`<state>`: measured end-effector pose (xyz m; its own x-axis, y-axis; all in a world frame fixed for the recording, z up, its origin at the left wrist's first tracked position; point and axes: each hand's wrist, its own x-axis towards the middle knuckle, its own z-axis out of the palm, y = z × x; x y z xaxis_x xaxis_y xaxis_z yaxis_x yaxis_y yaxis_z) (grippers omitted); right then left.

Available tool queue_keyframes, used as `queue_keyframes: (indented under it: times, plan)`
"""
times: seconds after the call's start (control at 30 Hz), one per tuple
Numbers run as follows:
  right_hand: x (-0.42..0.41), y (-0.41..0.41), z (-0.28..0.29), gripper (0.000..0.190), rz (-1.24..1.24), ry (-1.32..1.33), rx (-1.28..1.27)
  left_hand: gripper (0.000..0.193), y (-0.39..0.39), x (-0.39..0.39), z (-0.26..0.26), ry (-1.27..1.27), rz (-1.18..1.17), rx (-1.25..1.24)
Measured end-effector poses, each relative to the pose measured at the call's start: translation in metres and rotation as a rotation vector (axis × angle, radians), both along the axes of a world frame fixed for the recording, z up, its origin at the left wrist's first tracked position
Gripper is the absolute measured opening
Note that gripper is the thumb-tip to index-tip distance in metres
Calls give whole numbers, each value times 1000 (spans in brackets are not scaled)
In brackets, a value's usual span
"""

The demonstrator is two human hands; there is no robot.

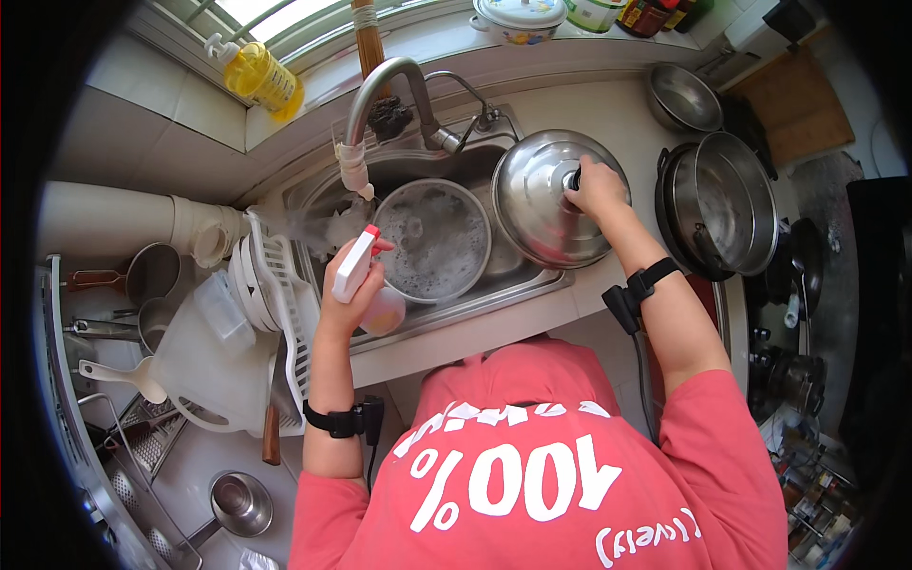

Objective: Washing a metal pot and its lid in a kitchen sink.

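Note:
My left hand [349, 292] is closed around a spray bottle [383, 312] with a white and red trigger head, at the sink's left front. Pinched by its black knob in my right hand [597, 191] is a domed stainless steel lid [534, 206], over the right part of the sink and the counter edge. Between them, a round metal bowl [434, 242] of sudsy water sits in the stainless steel sink [499, 263]. The curved faucet [377, 82] hangs above, its nozzle wrapped in whitish material. Something pale and blurred lies in the sink left of the bowl.
Left of the sink are a white dish rack [288, 285] with plates and a translucent cutting board [214, 356]. Metal bowls [734, 203] and pans stand at the right. A yellow soap bottle [267, 80] and an enamel pot [520, 18] stand on the sill.

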<state>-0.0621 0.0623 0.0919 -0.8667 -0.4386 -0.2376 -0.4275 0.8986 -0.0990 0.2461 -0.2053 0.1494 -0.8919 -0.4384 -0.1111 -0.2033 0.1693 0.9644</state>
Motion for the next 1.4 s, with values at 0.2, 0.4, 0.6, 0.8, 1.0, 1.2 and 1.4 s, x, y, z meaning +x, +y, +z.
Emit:
queue_keyframes:
  times: [0.2, 0.4, 0.6, 0.8, 1.0, 1.2, 1.4]
  plan:
    - [-7, -3, 3, 55, 58, -28, 76, 25, 14, -13, -8, 96, -318, -502]
    - [-10, -2, 14, 47, 160, -13, -1, 22, 29, -26, -25, 45, -365, -436]
    - [-13, -9, 28, 48, 0, -89, -31, 24, 38, -39, -41, 53, -414, -459]
    - [-21, -22, 39, 47, -222, -166, 1, 23, 45, -48, -52, 18, -443, -439]
    - [-26, -18, 27, 29, -192, -148, 32, 22, 54, -59, -68, 40, -442, -416]
    - [-18, -19, 23, 49, -316, -188, 48, 17, 56, -73, -86, -43, -390, -478]
    - [-12, -13, 11, 64, -199, -32, 94, 18, 55, -94, -102, -119, -356, -516]
